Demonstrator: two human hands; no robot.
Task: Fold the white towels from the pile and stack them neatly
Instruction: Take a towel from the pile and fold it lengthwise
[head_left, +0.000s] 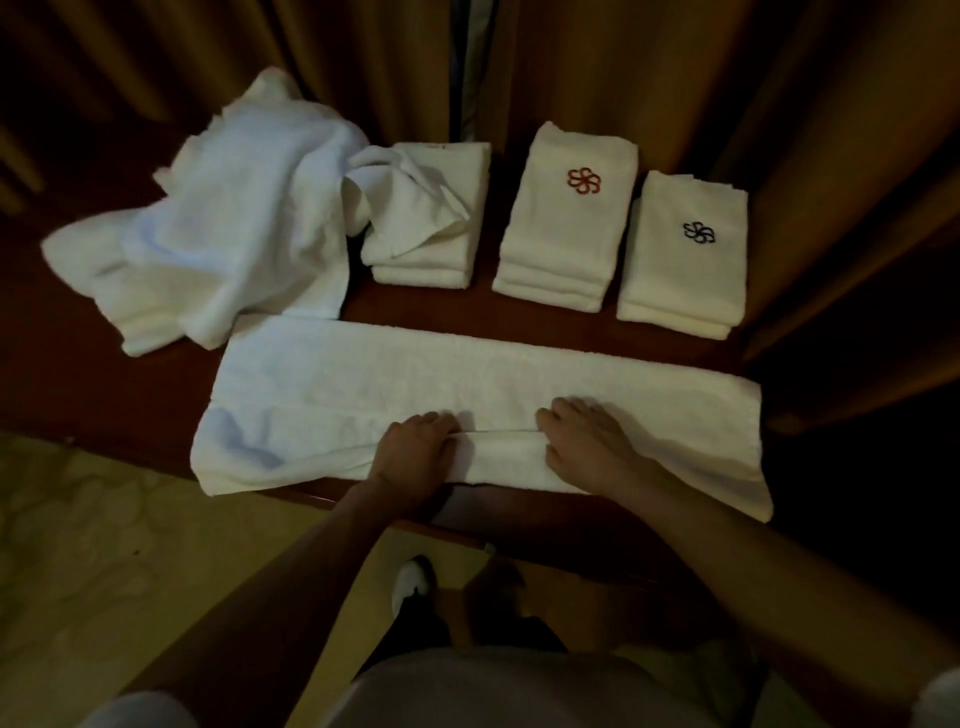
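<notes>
A long white towel (363, 395) lies spread lengthwise along the front of the dark red table (426, 306), its near long edge folded up. My left hand (413, 447) and my right hand (587, 441) rest side by side on that folded edge, palms down, fingers pressing the cloth flat. A loose pile of unfolded white towels (218, 228) sits at the back left. Three stacks of folded towels stand behind: a plain one with a rumpled top (426, 228), one with a red flower emblem (566, 218), one with a dark emblem (685, 254).
Brown curtains (649, 73) hang right behind the table and along its right side. The towel's right end (748, 457) overhangs the table's front edge. Pale patterned floor (104, 545) lies below left, with my white shoe (413, 582) under the table edge.
</notes>
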